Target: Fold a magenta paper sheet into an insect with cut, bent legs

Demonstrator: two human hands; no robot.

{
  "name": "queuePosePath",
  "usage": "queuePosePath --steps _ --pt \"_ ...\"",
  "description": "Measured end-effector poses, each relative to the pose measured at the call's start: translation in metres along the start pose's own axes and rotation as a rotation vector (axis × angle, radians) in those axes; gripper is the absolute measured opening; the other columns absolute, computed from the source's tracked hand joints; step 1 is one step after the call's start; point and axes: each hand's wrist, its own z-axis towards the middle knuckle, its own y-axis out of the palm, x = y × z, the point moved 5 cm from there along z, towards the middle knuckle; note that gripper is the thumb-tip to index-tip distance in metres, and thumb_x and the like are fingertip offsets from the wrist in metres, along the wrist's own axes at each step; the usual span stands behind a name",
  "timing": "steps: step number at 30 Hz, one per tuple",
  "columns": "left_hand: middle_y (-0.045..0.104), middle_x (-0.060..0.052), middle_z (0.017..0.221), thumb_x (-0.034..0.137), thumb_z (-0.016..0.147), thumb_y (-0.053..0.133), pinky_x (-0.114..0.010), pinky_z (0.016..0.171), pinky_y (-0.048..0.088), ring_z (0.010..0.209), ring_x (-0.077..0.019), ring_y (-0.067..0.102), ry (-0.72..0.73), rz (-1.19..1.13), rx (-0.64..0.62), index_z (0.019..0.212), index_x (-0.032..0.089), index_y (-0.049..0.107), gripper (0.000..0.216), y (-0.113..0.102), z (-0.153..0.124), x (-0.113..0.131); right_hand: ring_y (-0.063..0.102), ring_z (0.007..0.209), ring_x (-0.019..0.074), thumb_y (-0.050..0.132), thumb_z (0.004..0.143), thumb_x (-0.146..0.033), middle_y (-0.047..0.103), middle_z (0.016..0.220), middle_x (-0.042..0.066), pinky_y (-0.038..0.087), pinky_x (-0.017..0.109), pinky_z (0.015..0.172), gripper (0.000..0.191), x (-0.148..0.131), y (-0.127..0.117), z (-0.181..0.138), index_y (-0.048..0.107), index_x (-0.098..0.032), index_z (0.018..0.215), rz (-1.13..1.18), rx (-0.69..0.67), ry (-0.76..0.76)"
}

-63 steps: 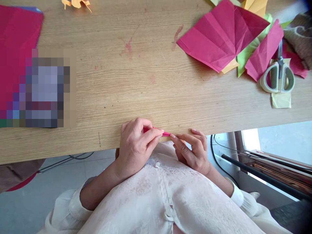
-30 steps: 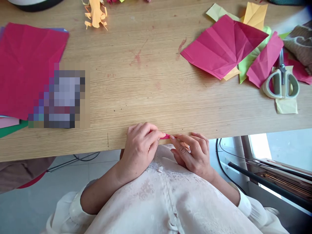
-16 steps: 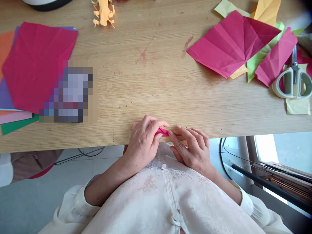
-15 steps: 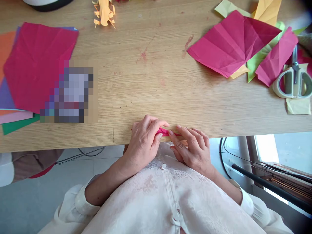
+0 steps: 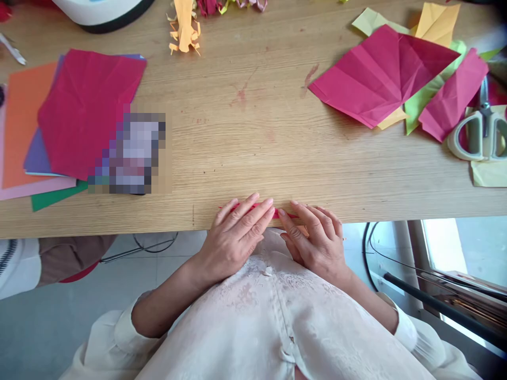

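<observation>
A narrow folded strip of pink-red paper (image 5: pixel 282 213) lies along the front edge of the table, mostly covered by my hands. My left hand (image 5: pixel 240 227) rests flat over its left part, fingers stretched out and close together. Over the right part, my right hand (image 5: pixel 315 235) is bent, with a fingertip pressing on the strip and its other fingers curved across it. The fingertips of both hands nearly meet at the middle. The layers of the strip beneath my fingers are hidden.
Creased dark-pink paper (image 5: pixel 380 79) and scissors (image 5: pixel 477 132) lie at right. Coloured sheets (image 5: pixel 91 105) are stacked at left beside a pixelated phone-like object (image 5: pixel 137 153). An orange paper insect (image 5: pixel 185 29) lies at the back, near a white round-based object (image 5: pixel 106 13).
My left hand has opened from a pinch and now lies flat over the paper strip. My right hand stays nearly in place. The camera view has shifted slightly left.
</observation>
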Motion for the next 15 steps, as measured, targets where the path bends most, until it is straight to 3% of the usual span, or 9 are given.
queuePosePath --steps 5,15 --pt "0.050 -0.013 0.153 0.033 0.102 0.050 -0.050 0.126 0.019 0.145 -0.0279 0.042 0.050 0.119 -0.155 0.151 0.012 0.042 0.054 0.016 0.000 0.005 0.059 0.118 0.0251 0.067 0.093 -0.031 0.066 0.133 0.013 0.043 0.043 0.105 0.042 0.001 0.001 -0.001 0.062 -0.022 0.133 0.009 -0.020 0.000" --pt "0.048 -0.015 0.154 0.039 0.101 0.050 -0.056 0.124 0.023 0.146 -0.0317 0.042 0.043 0.210 -0.148 0.152 0.016 0.043 0.056 0.021 -0.004 0.009 0.049 0.137 0.0286 0.060 0.096 -0.035 0.056 0.147 0.013 0.032 0.050 0.117 0.048 -0.002 0.005 -0.012 0.054 -0.024 0.142 0.001 -0.084 0.018"
